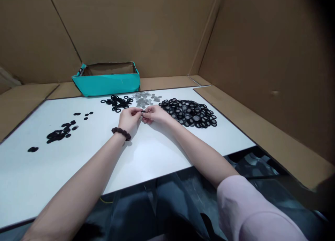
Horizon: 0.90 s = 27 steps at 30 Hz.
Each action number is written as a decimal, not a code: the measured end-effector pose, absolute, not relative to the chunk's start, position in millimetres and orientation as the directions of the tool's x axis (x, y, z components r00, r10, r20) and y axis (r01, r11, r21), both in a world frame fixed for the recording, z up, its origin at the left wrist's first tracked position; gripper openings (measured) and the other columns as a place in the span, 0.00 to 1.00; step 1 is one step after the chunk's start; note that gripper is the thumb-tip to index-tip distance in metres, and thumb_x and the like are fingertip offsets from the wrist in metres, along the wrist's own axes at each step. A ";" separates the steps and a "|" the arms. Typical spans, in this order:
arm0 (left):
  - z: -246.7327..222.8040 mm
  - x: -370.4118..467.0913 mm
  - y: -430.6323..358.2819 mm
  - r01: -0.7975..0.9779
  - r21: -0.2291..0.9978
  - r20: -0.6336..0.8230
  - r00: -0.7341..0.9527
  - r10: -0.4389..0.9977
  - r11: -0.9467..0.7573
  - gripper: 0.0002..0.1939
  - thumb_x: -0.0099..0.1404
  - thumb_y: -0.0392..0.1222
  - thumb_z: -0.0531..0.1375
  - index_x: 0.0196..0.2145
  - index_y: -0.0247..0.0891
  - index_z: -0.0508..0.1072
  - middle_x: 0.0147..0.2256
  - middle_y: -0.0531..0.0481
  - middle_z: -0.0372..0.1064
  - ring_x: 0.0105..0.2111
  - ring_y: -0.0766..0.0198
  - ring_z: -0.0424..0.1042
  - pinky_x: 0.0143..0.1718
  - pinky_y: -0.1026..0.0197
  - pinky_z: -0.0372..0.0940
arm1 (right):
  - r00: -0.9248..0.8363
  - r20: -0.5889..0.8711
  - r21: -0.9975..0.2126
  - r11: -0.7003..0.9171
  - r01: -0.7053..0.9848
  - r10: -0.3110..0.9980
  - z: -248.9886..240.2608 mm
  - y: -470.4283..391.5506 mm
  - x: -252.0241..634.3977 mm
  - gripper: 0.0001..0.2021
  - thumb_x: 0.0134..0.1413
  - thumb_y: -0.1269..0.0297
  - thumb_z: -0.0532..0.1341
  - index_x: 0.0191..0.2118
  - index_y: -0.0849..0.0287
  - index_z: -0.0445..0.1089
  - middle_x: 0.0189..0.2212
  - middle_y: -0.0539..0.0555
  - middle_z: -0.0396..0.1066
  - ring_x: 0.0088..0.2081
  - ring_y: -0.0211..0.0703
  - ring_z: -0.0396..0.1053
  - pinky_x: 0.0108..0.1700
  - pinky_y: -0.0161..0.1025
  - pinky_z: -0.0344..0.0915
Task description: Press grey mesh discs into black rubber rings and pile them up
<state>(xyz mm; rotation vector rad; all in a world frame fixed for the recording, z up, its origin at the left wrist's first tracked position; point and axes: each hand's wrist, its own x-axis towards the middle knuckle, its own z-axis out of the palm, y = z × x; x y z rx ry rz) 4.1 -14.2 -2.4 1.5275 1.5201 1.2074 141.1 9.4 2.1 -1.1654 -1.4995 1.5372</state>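
Note:
My left hand (pixel 130 118) and my right hand (pixel 156 114) meet over the white table, thumbs and fingertips pinched together. Between them is a small black ring (pixel 142 112), mostly hidden by the fingers. Just beyond the hands lies a scatter of thin grey discs (pixel 143 100). A loose pile of black rings (pixel 117 102) sits beyond my left hand. To the right of my right hand is a large heap of black rings with grey centres (pixel 191 112). A dark braided band circles my left wrist.
A turquoise open box (pixel 107 84) stands at the back of the white table (pixel 146 157). Several black discs (pixel 61 132) lie spread on the left side. Cardboard walls (pixel 146 28) enclose the back and right.

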 end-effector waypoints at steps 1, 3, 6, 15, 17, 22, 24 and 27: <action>-1.6 3.5 -14.2 0.386 0.916 0.158 -0.092 0.983 -0.111 0.10 0.52 0.37 0.59 0.31 0.34 0.78 0.26 0.47 0.73 0.27 0.64 0.70 0.33 0.62 0.66 | -0.368 -0.108 -0.989 -0.063 0.133 0.924 1.5 9.8 141.7 0.11 0.51 0.78 0.61 0.22 0.63 0.63 0.15 0.50 0.68 0.17 0.32 0.67 0.19 0.27 0.65; -0.9 2.0 -13.7 0.413 0.902 0.169 -0.077 0.983 -0.123 0.09 0.51 0.38 0.60 0.30 0.34 0.77 0.26 0.47 0.73 0.28 0.63 0.71 0.34 0.62 0.66 | -0.386 -0.071 -0.986 -0.008 0.164 0.920 0.9 10.2 142.7 0.10 0.50 0.79 0.61 0.21 0.63 0.64 0.14 0.50 0.68 0.17 0.32 0.67 0.19 0.26 0.65; 0.0 -0.5 -12.8 0.411 0.907 0.140 -0.090 0.986 -0.091 0.07 0.50 0.39 0.62 0.28 0.34 0.77 0.25 0.48 0.73 0.26 0.64 0.70 0.32 0.61 0.66 | -0.402 -0.057 -0.984 0.016 0.177 0.914 1.5 9.5 143.4 0.10 0.49 0.78 0.62 0.21 0.63 0.65 0.15 0.51 0.69 0.17 0.33 0.67 0.20 0.28 0.65; 15.3 4.9 -20.9 0.072 0.989 -0.120 -0.134 0.984 0.130 0.05 0.53 0.36 0.63 0.28 0.30 0.73 0.23 0.47 0.72 0.25 0.65 0.71 0.31 0.60 0.68 | -0.305 -0.001 -0.996 0.025 0.084 0.952 7.8 6.5 137.6 0.08 0.48 0.77 0.63 0.23 0.63 0.65 0.14 0.48 0.67 0.18 0.32 0.66 0.23 0.28 0.66; 12.9 5.8 -20.7 0.024 0.994 -0.099 -0.157 0.983 0.104 0.05 0.54 0.35 0.62 0.29 0.30 0.73 0.24 0.47 0.72 0.25 0.66 0.72 0.34 0.60 0.69 | -0.282 -0.042 -0.999 -0.041 0.009 0.958 6.7 5.2 134.1 0.08 0.50 0.77 0.62 0.24 0.63 0.64 0.14 0.48 0.67 0.18 0.31 0.66 0.24 0.28 0.67; 3.0 5.3 -16.6 0.090 0.994 0.085 -0.185 0.979 -0.069 0.08 0.53 0.34 0.61 0.33 0.30 0.76 0.28 0.47 0.74 0.29 0.65 0.73 0.38 0.61 0.69 | -0.294 -0.152 -0.968 -0.202 -0.149 0.944 6.3 2.0 132.7 0.09 0.54 0.80 0.59 0.25 0.64 0.63 0.18 0.51 0.70 0.20 0.31 0.69 0.29 0.29 0.70; 1.2 4.3 -15.2 0.179 0.978 0.135 -0.181 0.974 -0.103 0.09 0.54 0.35 0.60 0.34 0.31 0.77 0.29 0.46 0.74 0.29 0.65 0.72 0.36 0.61 0.68 | -0.336 -0.189 -0.958 -0.249 -0.145 0.923 8.3 1.3 135.1 0.09 0.54 0.80 0.59 0.26 0.63 0.62 0.18 0.52 0.71 0.22 0.33 0.71 0.29 0.31 0.70; 0.1 2.1 -13.5 0.297 0.943 0.202 -0.158 0.967 -0.148 0.11 0.55 0.36 0.58 0.34 0.32 0.77 0.29 0.46 0.74 0.29 0.64 0.72 0.36 0.61 0.67 | -0.348 -0.201 -0.957 -0.259 -0.129 0.916 11.8 0.4 136.9 0.09 0.53 0.79 0.60 0.28 0.63 0.61 0.19 0.52 0.71 0.22 0.35 0.71 0.28 0.32 0.70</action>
